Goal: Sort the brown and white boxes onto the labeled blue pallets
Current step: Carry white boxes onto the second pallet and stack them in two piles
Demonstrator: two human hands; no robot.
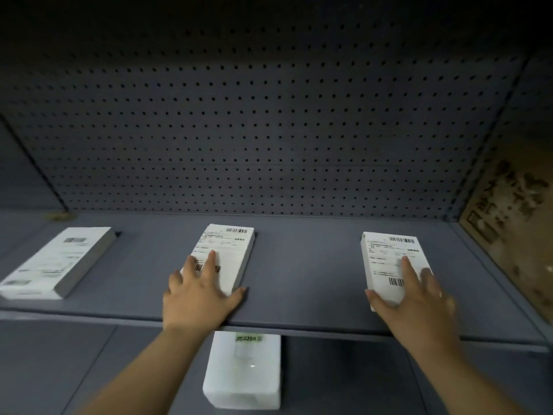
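Observation:
Three flat white boxes with shipping labels lie on a grey shelf (299, 265). My left hand (200, 292) rests with spread fingers on the near end of the middle white box (230, 247). My right hand (416, 295) lies the same way on the near end of the right white box (386, 250), thumb at its left edge. The left white box (59, 262) lies apart, untouched. A brown cardboard box (514, 217) stands at the shelf's right end. No blue pallet is in view.
A perforated grey back panel (269, 130) closes the shelf behind the boxes. On the lower shelf, below the shelf's front edge, stands a taller white box (244, 375) with a green sticker.

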